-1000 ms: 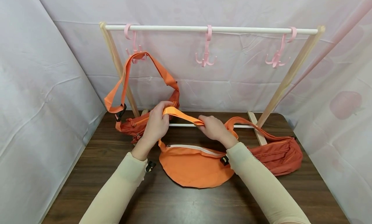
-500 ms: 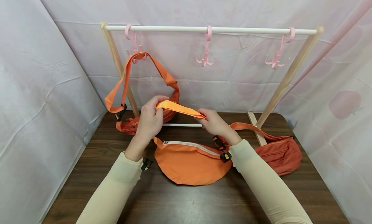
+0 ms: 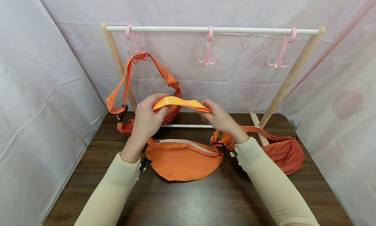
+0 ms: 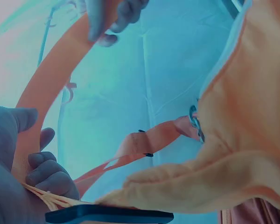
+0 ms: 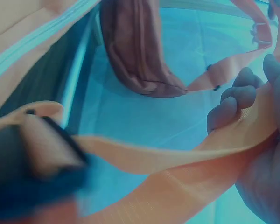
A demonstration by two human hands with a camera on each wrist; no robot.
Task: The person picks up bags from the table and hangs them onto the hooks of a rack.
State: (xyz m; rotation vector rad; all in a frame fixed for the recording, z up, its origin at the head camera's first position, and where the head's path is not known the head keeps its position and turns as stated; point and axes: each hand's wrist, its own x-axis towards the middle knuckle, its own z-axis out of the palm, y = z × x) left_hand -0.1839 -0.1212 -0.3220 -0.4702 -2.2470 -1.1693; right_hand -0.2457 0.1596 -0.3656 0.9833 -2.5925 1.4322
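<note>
An orange waist bag with a white zipper hangs by its strap, low over the dark table. My left hand pinches the raised bright orange strap at its left part. At its right part, my right hand pinches the same strap, which bows up between both hands. In the left wrist view the thumb and curled fingers hold the webbing. Black buckles dangle by the left forearm and beside the right sleeve. Whether the bag's underside touches the table cannot be told.
A rack with a white rod carries pink hooks. From the left hook, a rust-red waist bag hangs by its strap, partly behind my left hand. Another red waist bag lies on the table at right. Fabric walls enclose the table.
Both hands have risen with the strap, the left hand shifting left and the right hand slightly right. The orange bag has moved left and up, toward the rack.
</note>
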